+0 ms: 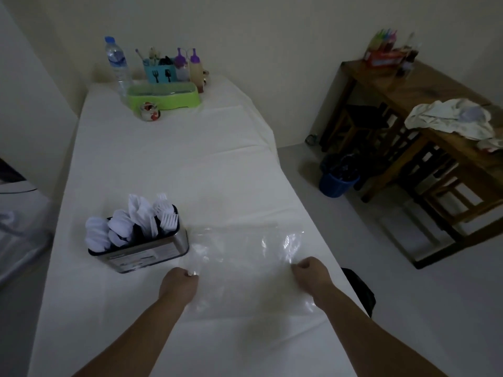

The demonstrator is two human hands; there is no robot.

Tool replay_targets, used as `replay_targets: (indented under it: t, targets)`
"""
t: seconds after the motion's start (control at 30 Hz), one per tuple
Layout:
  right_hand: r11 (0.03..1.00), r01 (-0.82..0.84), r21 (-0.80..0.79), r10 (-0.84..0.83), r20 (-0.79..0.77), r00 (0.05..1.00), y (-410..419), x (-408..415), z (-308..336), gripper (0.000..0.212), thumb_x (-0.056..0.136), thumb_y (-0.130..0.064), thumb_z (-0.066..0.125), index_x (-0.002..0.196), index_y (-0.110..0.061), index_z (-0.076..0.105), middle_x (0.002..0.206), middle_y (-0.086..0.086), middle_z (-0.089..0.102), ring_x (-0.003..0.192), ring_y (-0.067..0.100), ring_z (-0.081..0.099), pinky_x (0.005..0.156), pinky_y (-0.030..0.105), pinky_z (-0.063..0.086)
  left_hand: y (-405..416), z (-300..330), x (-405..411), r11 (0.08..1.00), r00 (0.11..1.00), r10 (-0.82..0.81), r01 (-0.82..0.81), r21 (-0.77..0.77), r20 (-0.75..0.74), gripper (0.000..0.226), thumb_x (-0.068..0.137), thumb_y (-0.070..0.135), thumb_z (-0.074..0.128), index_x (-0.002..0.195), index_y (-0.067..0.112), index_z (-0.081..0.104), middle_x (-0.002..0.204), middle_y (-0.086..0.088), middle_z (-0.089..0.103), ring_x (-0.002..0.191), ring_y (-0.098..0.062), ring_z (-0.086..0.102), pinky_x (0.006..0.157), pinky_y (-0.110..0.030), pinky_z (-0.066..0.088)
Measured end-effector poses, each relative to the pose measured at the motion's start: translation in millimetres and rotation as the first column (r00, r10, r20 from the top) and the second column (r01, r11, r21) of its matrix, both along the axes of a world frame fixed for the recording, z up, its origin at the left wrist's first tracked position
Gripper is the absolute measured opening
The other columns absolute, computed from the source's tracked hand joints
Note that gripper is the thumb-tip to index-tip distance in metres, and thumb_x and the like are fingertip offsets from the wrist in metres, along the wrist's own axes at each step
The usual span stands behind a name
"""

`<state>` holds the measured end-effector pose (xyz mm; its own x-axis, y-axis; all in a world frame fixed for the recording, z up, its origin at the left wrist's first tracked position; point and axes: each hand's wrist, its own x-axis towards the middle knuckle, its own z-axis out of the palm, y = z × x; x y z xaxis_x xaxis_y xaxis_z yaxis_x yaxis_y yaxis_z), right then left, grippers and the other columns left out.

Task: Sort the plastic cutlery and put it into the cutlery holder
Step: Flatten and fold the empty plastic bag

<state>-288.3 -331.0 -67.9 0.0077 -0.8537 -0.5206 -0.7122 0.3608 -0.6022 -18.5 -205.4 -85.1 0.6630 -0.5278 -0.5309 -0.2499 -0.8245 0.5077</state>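
Observation:
A metal cutlery holder (152, 253) stands on the white table (177, 164), left of centre. White plastic spoons (109, 232), knives (141, 213) and forks (166, 213) stick up from it in separate groups. To its right a clear plastic bag (245, 257) lies flat on the table, and I see nothing in it. My left hand (178, 285) pinches the bag's near left edge, just in front of the holder. My right hand (310, 273) pinches its near right edge.
At the table's far end stand a water bottle (117, 63), a teal utensil caddy (160, 70), sauce bottles (194, 69), a green tray (163, 96) and a small cup (149, 111). Right of the table are a blue bin (337, 176) and a wooden table (424, 110) with cloths.

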Motion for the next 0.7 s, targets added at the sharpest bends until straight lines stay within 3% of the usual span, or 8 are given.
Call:
replay_targets:
  t: [0.1, 0.17, 0.23, 0.33, 0.43, 0.5, 0.6, 0.7]
  targets:
    - [0.987, 0.156, 0.031, -0.159, 0.202, 0.966, 11.6, -21.4, 10.1, 0.021, 0.084, -0.012, 0.068, 0.077, -0.015, 0.047, 0.073, 0.01, 0.059, 0.057, 0.018, 0.055, 0.051, 0.027, 0.045, -6.0, 7.0, -10.5, 0.993, 1.0, -0.017, 0.017, -0.119, 0.005, 0.034, 0.085, 0.015, 0.064, 0.052, 0.01, 0.055, 0.057, -0.015, 0.059, 0.059, -0.03, 0.058, 0.055, -0.034, 0.041]
    - [0.949, 0.294, 0.111, -0.315, 0.311, 0.897, 16.8, -39.2, 18.0, 0.016, 0.085, -0.005, 0.066, 0.083, -0.014, 0.052, 0.075, 0.01, 0.065, 0.053, 0.018, 0.057, 0.046, 0.024, 0.044, -12.8, 13.1, -22.6, 0.982, 1.0, -0.028, 0.026, -0.185, -0.011, 0.034, 0.081, 0.012, 0.067, 0.052, 0.011, 0.05, 0.049, -0.009, 0.053, 0.049, -0.025, 0.051, 0.05, -0.029, 0.037]
    - [0.923, 0.355, 0.15, -0.386, 0.383, 0.839, 23.6, -60.8, 29.0, 0.014, 0.088, -0.001, 0.06, 0.092, -0.014, 0.057, 0.077, 0.011, 0.069, 0.052, 0.016, 0.057, 0.045, 0.022, 0.042, -22.5, 18.5, -38.5, 0.97, 0.997, -0.047, 0.031, -0.243, -0.059, 0.027, 0.079, 0.012, 0.069, 0.057, 0.012, 0.053, 0.051, -0.007, 0.058, 0.048, -0.024, 0.053, 0.054, -0.03, 0.045]
    - [0.92, 0.385, 0.067, -0.383, 0.352, 0.854, 29.9, -98.9, 36.8, 0.01, 0.091, -0.005, 0.057, 0.093, -0.014, 0.061, 0.077, 0.007, 0.072, 0.054, 0.012, 0.06, 0.047, 0.021, 0.044, -42.3, 22.5, -66.0, 0.955, 0.99, -0.114, 0.088, -0.282, -0.079, 0.019, 0.079, 0.015, 0.068, 0.064, 0.013, 0.058, 0.056, -0.008, 0.066, 0.054, -0.029, 0.063, 0.057, -0.044, 0.055]
    - [0.906, 0.421, -0.045, -0.392, 0.287, 0.874, 33.6, -136.6, 34.0, 0.007, 0.088, -0.013, 0.057, 0.082, -0.014, 0.059, 0.067, 0.003, 0.068, 0.054, 0.017, 0.059, 0.05, 0.027, 0.045, -61.5, 30.5, -104.5, 0.933, 0.983, -0.176, 0.15, -0.328, -0.05, 0.013, 0.079, 0.019, 0.068, 0.071, 0.014, 0.06, 0.063, -0.008, 0.068, 0.063, -0.033, 0.069, 0.06, -0.041, 0.056]
    - [0.903, 0.392, -0.173, -0.378, 0.113, 0.919, 32.8, -163.6, 30.8, 0.022, 0.082, -0.024, 0.062, 0.069, -0.013, 0.048, 0.059, 0.005, 0.058, 0.057, 0.025, 0.056, 0.055, 0.032, 0.047, -74.9, 34.3, -133.4, 0.916, 0.975, -0.221, 0.201, -0.348, -0.017, 0.012, 0.078, 0.022, 0.069, 0.072, 0.016, 0.061, 0.068, -0.008, 0.069, 0.067, -0.034, 0.068, 0.065, -0.043, 0.057]
    - [0.89, 0.375, -0.259, -0.386, 0.007, 0.922, 33.4, -200.2, 37.2, 0.031, 0.085, -0.019, 0.06, 0.064, -0.016, 0.038, 0.06, 0.004, 0.047, 0.057, 0.018, 0.044, 0.054, 0.031, 0.032, -94.9, 39.8, -179.4, 0.894, 0.958, -0.286, 0.27, -0.358, 0.01, 0.013, 0.08, 0.02, 0.07, 0.073, 0.019, 0.058, 0.074, -0.007, 0.07, 0.071, -0.033, 0.067, 0.069, -0.043, 0.057]
    - [0.883, 0.382, -0.271, -0.402, -0.02, 0.915, 21.5, -243.5, 28.7, 0.027, 0.086, -0.018, 0.059, 0.066, -0.014, 0.041, 0.063, 0.005, 0.05, 0.056, 0.015, 0.046, 0.05, 0.029, 0.031, -117.4, 44.0, -228.3, 0.863, 0.938, -0.345, 0.335, -0.377, 0.045, 0.015, 0.082, 0.017, 0.071, 0.076, 0.021, 0.057, 0.08, -0.006, 0.07, 0.077, -0.031, 0.067, 0.076, -0.039, 0.056]
